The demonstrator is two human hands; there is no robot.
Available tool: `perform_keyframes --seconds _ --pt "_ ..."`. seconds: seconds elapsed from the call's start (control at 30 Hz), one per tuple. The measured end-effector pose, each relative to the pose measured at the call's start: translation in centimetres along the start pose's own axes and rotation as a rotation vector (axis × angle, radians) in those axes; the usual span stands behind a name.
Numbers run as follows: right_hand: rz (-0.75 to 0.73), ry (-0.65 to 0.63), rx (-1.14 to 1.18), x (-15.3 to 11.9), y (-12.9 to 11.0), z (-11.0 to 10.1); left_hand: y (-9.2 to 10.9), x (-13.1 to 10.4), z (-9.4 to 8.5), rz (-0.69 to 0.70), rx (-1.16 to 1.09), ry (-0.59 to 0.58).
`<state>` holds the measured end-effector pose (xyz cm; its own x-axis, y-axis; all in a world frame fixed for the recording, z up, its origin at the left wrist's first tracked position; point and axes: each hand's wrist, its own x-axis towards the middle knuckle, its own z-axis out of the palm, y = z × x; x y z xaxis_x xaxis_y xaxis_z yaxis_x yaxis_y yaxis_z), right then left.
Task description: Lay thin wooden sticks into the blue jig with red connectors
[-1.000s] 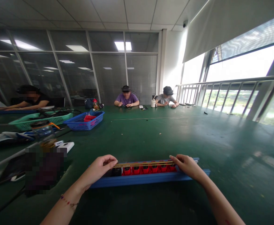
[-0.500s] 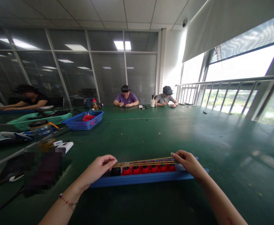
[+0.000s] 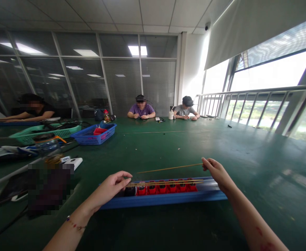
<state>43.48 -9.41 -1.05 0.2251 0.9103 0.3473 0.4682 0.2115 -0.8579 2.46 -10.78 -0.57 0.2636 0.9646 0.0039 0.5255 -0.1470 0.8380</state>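
Observation:
A long blue tray (image 3: pixel 168 200) lies in front of me, with a row of small red containers (image 3: pixel 162 188) and a black one (image 3: pixel 130 191) at its left end. Several thin yellowish sticks (image 3: pixel 165 182) stretch lengthwise over this row. My left hand (image 3: pixel 117 183) keeps their left ends between thumb and curled fingers, its index finger raised slightly off the thumb. Above the tray's far right side, my right hand (image 3: pixel 214 169) pinches the right end of one single thin stick (image 3: pixel 171 168), which points left, apart from the others.
At the left stand a blue basket (image 3: pixel 92 137), a green basket (image 3: pixel 24 136) and a jar (image 3: pixel 45 146). A white device (image 3: pixel 75 162) lies nearer, beside a blurred dark item (image 3: pixel 50 190). Other people (image 3: pixel 141 109) sit along the far side of the green table (image 3: pixel 153 150).
My right hand has moved up and right, drawing one thin stick away from the bunch. My left hand stays in place, its index finger lifted a little.

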Motion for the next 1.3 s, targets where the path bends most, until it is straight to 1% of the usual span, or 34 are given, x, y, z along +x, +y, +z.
perform_keyframes --seconds 0.13,0.23,0.3,0.4,0.5,0.67,0.83,0.93,1.1,1.2,1.3 --pt "-0.067 -0.139 -0.222 1.5 0.0 1.9 0.4 -0.1 -0.2 0.025 0.032 -0.031" --pt "-0.149 -0.287 -0.429 2.6 0.0 2.9 1.0 -0.3 -0.7 0.083 0.087 -0.068" --pt "-0.202 -0.395 -0.511 3.5 0.1 3.5 1.2 -0.5 -1.1 0.110 0.131 -0.096" --pt "-0.241 -0.537 -0.544 4.6 0.4 4.4 1.5 -0.8 -1.8 0.118 0.204 -0.112" --pt "-0.277 -0.620 -0.500 5.2 0.9 5.3 1.7 -1.1 -2.1 0.101 0.259 -0.116" --pt "-0.332 -0.643 -0.495 5.2 1.8 5.9 2.0 -1.3 -2.3 0.090 0.323 -0.108" --pt "-0.350 -0.634 -0.518 5.2 2.2 5.8 2.3 -1.3 -2.4 0.145 0.374 -0.080" --pt "-0.355 -0.629 -0.526 5.2 2.3 5.9 2.4 -1.4 -2.6 0.214 0.452 -0.021" --pt "-0.354 -0.625 -0.531 5.2 2.3 5.9 2.8 -1.5 -2.9 0.320 0.662 0.083" --pt "-0.346 -0.623 -0.533 5.2 2.3 5.9 3.4 -1.7 -3.1 0.371 0.706 0.114" --pt "-0.336 -0.608 -0.531 5.2 2.4 5.9 4.1 -2.0 -4.1 0.423 0.734 0.207"
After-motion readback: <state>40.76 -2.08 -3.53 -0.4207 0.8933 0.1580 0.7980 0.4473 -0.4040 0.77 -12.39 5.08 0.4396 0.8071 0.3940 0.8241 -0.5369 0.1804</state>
